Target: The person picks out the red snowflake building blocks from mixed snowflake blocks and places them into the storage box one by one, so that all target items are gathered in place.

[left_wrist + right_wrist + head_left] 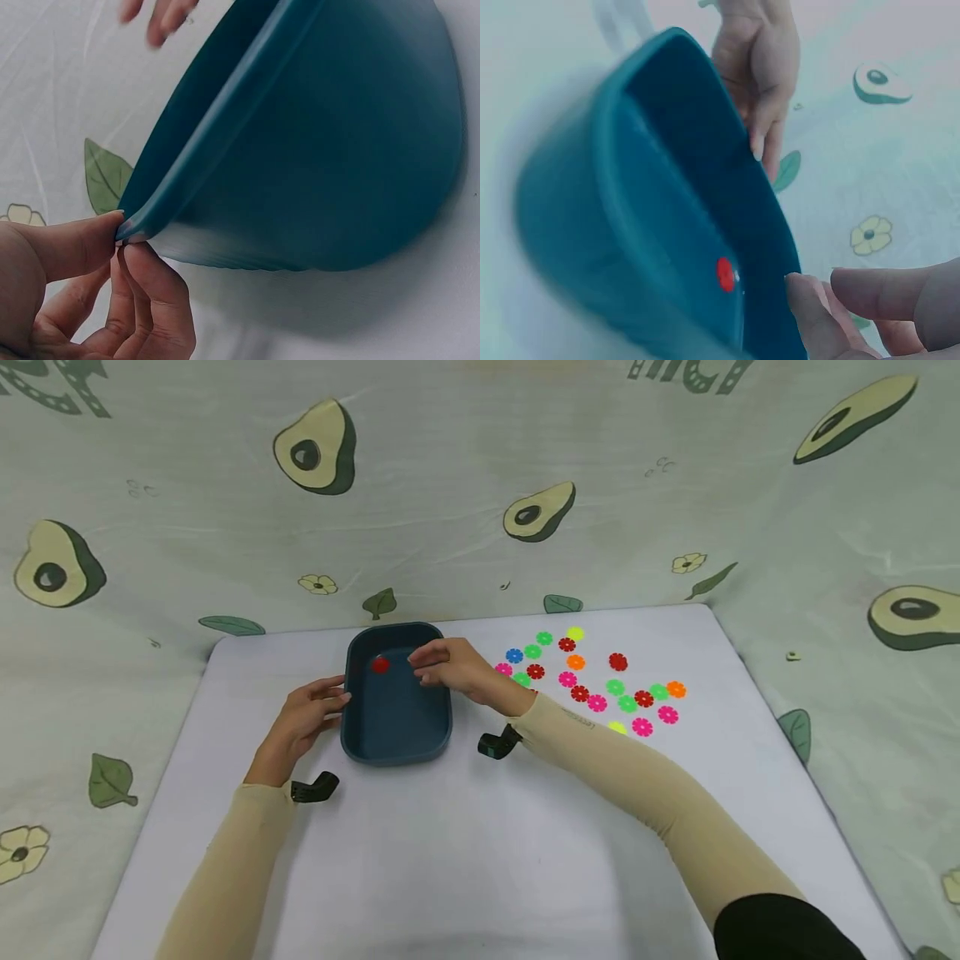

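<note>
Head view: left hand [303, 718] pinches the tray [397, 720] at its left edge; a light pinch should avoid tipping. Right hand [457, 668], fingers narrowly parted, seemingly empty, hangs over the tray's right side. Red disc [381, 665] lies inside; loose discs [575, 662], right of the tray.

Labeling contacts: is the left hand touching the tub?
Touching. The left wrist view shows the left hand pinching the rim of the tub.

worktop [465, 860] near edge: free between sleeves [637, 781]; far edge: tray [397, 727] obstructs, left hand [306, 717] at rim, right hand [453, 668] above; toward right edge: passable over discs [618, 662]
</note>
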Demonstrator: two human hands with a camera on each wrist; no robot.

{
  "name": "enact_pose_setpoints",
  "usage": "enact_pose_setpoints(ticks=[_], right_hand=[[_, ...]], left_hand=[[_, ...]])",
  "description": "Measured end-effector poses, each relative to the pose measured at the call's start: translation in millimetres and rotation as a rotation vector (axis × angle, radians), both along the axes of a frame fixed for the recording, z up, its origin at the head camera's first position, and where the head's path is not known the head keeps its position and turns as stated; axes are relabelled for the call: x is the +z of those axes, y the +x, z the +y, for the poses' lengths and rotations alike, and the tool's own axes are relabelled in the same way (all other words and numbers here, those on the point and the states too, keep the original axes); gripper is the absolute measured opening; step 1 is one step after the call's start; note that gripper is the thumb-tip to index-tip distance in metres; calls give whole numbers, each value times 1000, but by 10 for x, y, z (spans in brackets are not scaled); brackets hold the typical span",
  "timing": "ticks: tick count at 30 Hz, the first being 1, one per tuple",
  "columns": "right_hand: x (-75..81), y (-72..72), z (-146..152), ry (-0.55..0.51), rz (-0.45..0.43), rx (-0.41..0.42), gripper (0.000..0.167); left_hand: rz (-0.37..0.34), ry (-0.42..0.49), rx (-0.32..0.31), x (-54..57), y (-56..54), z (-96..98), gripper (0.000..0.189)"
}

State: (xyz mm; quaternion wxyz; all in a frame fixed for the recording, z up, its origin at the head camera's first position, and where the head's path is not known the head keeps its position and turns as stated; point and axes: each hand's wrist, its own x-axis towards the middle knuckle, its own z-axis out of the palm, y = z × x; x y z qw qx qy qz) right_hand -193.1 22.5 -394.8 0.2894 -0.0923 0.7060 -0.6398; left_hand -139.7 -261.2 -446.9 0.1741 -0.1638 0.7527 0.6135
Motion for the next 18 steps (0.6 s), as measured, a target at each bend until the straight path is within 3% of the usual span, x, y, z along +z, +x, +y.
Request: enact_pose_setpoints(ticks=[18], right_hand=[[-189, 422, 944, 96, 21, -53, 37]], left_hand=[[-8, 4, 5, -30, -17, -9, 64]])
